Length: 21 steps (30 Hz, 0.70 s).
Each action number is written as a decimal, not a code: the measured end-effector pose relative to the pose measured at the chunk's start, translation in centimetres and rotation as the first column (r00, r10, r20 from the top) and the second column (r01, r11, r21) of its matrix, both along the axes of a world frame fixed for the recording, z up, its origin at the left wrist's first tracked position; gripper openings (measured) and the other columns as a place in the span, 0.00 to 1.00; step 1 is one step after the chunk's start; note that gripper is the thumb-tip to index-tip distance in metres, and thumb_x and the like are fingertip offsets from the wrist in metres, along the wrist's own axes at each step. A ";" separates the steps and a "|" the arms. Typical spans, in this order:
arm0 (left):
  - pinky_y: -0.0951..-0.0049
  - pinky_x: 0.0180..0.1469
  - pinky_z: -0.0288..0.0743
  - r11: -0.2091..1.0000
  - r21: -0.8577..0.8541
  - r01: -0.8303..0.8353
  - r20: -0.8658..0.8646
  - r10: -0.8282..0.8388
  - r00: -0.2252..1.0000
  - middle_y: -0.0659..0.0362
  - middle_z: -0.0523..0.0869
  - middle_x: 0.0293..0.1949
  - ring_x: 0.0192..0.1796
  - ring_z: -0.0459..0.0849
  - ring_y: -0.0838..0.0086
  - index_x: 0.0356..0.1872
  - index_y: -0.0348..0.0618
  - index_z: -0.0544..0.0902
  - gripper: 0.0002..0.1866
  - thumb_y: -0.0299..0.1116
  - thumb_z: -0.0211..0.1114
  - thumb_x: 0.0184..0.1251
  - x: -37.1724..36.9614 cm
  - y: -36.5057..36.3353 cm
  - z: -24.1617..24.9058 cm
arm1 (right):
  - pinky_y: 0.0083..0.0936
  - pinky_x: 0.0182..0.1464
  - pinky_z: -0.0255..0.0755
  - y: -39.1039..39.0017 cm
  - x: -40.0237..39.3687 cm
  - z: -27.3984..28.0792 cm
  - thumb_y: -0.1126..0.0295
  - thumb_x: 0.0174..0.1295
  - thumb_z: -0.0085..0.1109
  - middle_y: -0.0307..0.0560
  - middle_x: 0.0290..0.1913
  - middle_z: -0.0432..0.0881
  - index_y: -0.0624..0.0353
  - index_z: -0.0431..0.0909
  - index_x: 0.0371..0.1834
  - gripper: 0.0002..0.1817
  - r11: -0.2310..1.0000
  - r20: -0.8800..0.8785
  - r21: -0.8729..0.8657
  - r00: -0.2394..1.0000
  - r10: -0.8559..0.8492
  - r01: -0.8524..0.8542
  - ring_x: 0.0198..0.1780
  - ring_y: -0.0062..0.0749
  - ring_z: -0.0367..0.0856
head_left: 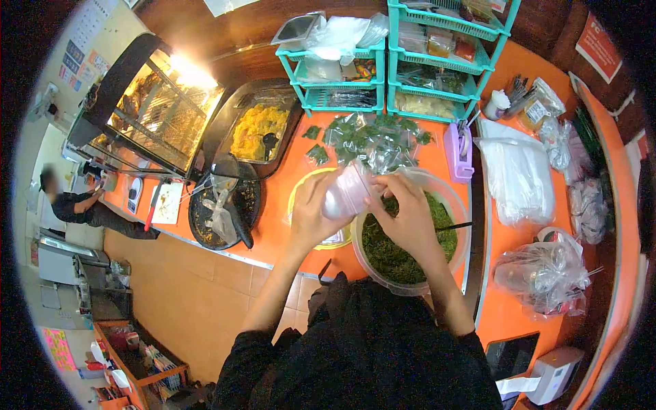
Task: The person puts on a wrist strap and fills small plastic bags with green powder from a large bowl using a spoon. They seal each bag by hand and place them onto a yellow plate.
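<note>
Clear plastic bags (pixel 346 193), seemingly a small stack, are held up between my hands. My left hand (pixel 316 208) is wrapped round their left side. At their right edge my right hand (pixel 404 205) has its thumb and fingers pinched together; what lies between the fingertips is too small to make out. Below my right hand is a round clear tub (pixel 464 205) of chopped greens (pixel 389 251), with a dark handle sticking out to the right. A yellow-rimmed round container (pixel 295 188) is partly hidden behind my left hand. Filled bags of greens (pixel 372 140) lie beyond.
Teal shelves (pixel 335 106) stand at the back. Left are a tray of yellow food (pixel 260 133), a dark pan (pixel 225 205), a knife on a board (pixel 166 203) and a lit display case (pixel 164 113). Right are a purple tape dispenser (pixel 458 154) and bag stacks (pixel 516 174). A person (pixel 82 201) stands far left.
</note>
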<state>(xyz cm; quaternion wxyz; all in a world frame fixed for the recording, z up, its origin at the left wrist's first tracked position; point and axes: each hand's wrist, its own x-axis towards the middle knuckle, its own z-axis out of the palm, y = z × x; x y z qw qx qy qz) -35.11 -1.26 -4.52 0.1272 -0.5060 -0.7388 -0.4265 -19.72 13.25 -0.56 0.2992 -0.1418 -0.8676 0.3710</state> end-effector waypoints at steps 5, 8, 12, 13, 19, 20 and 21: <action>0.58 0.58 0.74 0.996 -0.081 0.043 -0.066 -0.049 0.997 0.54 0.82 0.53 0.56 0.82 0.57 0.65 0.44 0.79 0.46 0.35 0.85 0.34 2.3 -0.4 1.9 | 0.34 0.54 0.68 0.4 0.4 -1.0 0.69 0.63 0.65 0.45 0.44 0.78 0.57 0.79 0.44 0.09 0.985 0.024 -0.155 0.997 0.075 -0.070 0.48 0.39 0.79; 0.57 0.59 0.73 0.983 -0.145 0.111 -0.038 -0.117 0.992 0.54 0.82 0.53 0.56 0.82 0.57 0.65 0.44 0.78 0.47 0.35 0.85 0.34 2.9 -0.2 2.2 | 0.29 0.57 0.67 1.6 1.4 -2.4 0.71 0.61 0.67 0.45 0.53 0.75 0.61 0.81 0.40 0.08 0.954 -0.040 -0.244 0.984 0.172 -0.177 0.55 0.35 0.74; 0.56 0.61 0.71 0.957 -0.130 0.261 0.147 -0.242 0.959 0.53 0.83 0.52 0.57 0.82 0.56 0.69 0.44 0.75 0.49 0.34 0.84 0.36 3.9 0.3 1.8 | 0.37 0.61 0.61 2.2 2.5 -3.3 0.71 0.57 0.66 0.43 0.59 0.71 0.51 0.86 0.44 0.12 0.903 -0.099 -0.351 0.969 0.227 -0.248 0.55 0.36 0.72; 0.56 0.61 0.71 0.955 -0.132 0.266 0.145 -0.246 0.958 0.53 0.83 0.52 0.57 0.82 0.56 0.69 0.44 0.75 0.49 0.34 0.84 0.36 4.1 0.3 1.9 | 0.39 0.61 0.59 2.0 2.9 -2.7 0.70 0.55 0.67 0.42 0.62 0.69 0.46 0.87 0.47 0.15 0.972 -0.034 -0.156 0.985 0.172 -0.175 0.55 0.36 0.72; 0.54 0.64 0.72 0.939 -0.243 0.245 0.167 -0.208 0.964 0.50 0.83 0.56 0.59 0.81 0.52 0.74 0.46 0.66 0.55 0.34 0.86 0.37 4.3 0.3 2.4 | 0.42 0.61 0.57 0.1 3.2 -1.6 0.69 0.47 0.72 0.42 0.66 0.68 0.35 0.88 0.55 0.27 0.989 0.039 0.146 0.999 -0.022 0.016 0.57 0.37 0.72; 0.53 0.65 0.72 0.928 -0.273 0.253 0.173 -0.212 0.962 0.49 0.83 0.57 0.60 0.80 0.50 0.75 0.46 0.66 0.56 0.34 0.85 0.37 4.1 0.3 2.3 | 0.41 0.60 0.57 -0.1 3.3 -1.6 0.70 0.45 0.72 0.42 0.65 0.69 0.36 0.87 0.54 0.28 0.987 0.069 0.158 0.996 -0.054 0.042 0.57 0.36 0.72; 0.53 0.65 0.71 0.917 -0.302 0.261 0.179 -0.214 0.960 0.49 0.82 0.58 0.60 0.80 0.49 0.75 0.46 0.65 0.57 0.33 0.85 0.37 4.0 0.3 2.2 | 0.41 0.60 0.57 -0.2 3.3 -1.7 0.70 0.45 0.72 0.42 0.65 0.69 0.36 0.87 0.54 0.28 0.987 0.070 0.155 0.996 -0.053 0.042 0.57 0.36 0.72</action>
